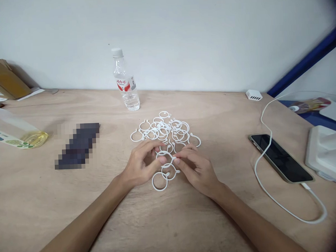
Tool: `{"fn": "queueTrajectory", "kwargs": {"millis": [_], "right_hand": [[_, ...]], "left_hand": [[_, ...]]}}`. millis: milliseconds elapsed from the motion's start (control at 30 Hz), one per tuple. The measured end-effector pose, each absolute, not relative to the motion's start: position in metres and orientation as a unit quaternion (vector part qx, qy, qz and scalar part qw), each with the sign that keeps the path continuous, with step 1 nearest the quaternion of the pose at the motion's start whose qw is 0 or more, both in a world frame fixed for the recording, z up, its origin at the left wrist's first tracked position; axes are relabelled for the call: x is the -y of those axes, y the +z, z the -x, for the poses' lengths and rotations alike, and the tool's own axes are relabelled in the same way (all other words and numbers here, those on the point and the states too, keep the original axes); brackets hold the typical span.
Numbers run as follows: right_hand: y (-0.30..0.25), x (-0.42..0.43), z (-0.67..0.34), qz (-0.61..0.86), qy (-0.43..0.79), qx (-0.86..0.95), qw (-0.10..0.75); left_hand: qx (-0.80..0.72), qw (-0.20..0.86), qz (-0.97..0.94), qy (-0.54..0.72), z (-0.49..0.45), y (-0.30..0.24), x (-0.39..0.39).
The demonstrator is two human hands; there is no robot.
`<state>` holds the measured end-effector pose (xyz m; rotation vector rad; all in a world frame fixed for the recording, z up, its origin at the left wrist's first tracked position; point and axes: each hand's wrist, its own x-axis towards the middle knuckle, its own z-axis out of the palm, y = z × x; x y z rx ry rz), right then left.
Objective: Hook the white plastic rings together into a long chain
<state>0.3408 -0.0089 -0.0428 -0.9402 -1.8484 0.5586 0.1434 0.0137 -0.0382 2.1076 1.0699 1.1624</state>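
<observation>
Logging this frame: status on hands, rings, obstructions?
Right hand pinching white ring by its tab; left hand at its rim. Ring pile close beyond both hands. Bottle, cabled phone apart from hands.

I am indoors, in what looks like a simple workroom or office, though I cannot tell which. The plain wooden table stands against a white wall, with a blue beam slanting up at the right. It carries everyday desk clutter: a phone plugged into a white cable, a water bottle near the wall, and, at the far left, a cardboard box beside some loose paper
</observation>
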Motion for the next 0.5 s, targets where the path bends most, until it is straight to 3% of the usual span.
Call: {"fn": "queueTrajectory", "kwargs": {"millis": [167,500], "right_hand": [[-0.04,0.01,-0.339,0.33,0.21,0.792,0.469],[-0.045,0.008,-0.337,0.406,0.149,0.768,0.472]], "left_hand": [[-0.486,0.205,-0.757,0.386,-0.147,-0.041,-0.017],[-0.451,0.174,-0.806,0.341,-0.145,-0.05,-0.021]]}}
